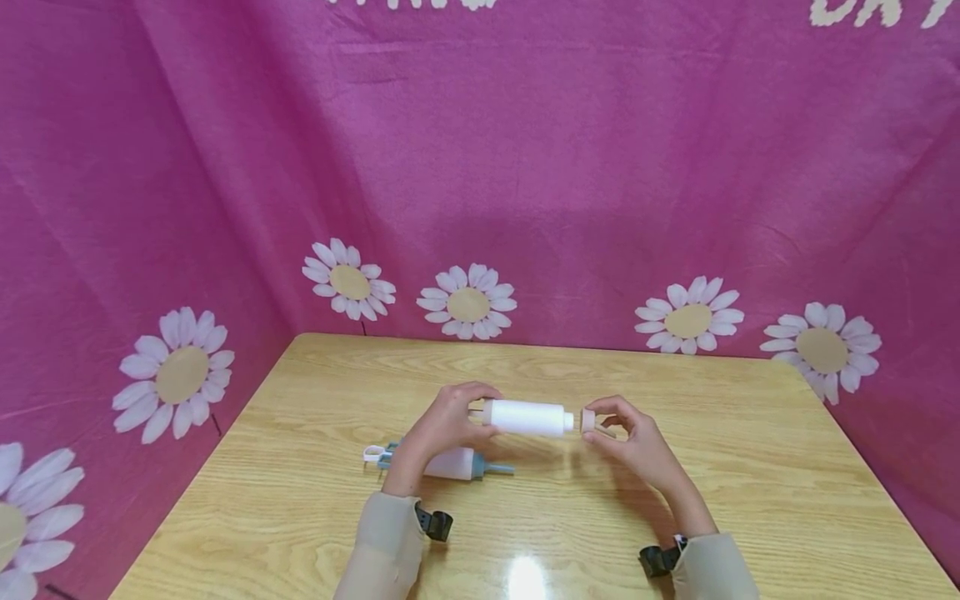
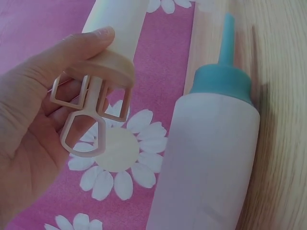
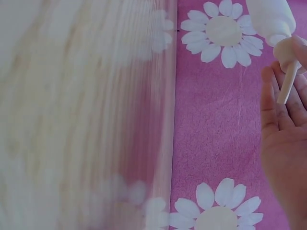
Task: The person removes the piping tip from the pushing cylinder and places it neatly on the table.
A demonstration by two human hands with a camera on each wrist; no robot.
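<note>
Held level above the table is a white syringe-like tube [image 1: 528,417] with a narrow neck on its right end. My left hand [image 1: 450,421] grips its left end, around a beige collar [image 2: 108,67] that carries two squarish finger loops and a ring handle [image 2: 82,133]. Between thumb and fingers my right hand [image 1: 636,435] pinches a beige nozzle cap [image 1: 588,419] with a thin spout [image 3: 288,85]. A small gap separates cap and neck in the head view. Below the left wrist lies a second tube [image 2: 204,153] with a teal nozzle cap [image 2: 222,82], partly hidden by the forearm.
The wooden table [image 1: 750,467] reaches back to a pink cloth [image 1: 525,167] printed with white daisies, which also hangs along the left and right. A white ring handle [image 1: 372,453] sticks out left of my left forearm. Dark straps circle both wrists.
</note>
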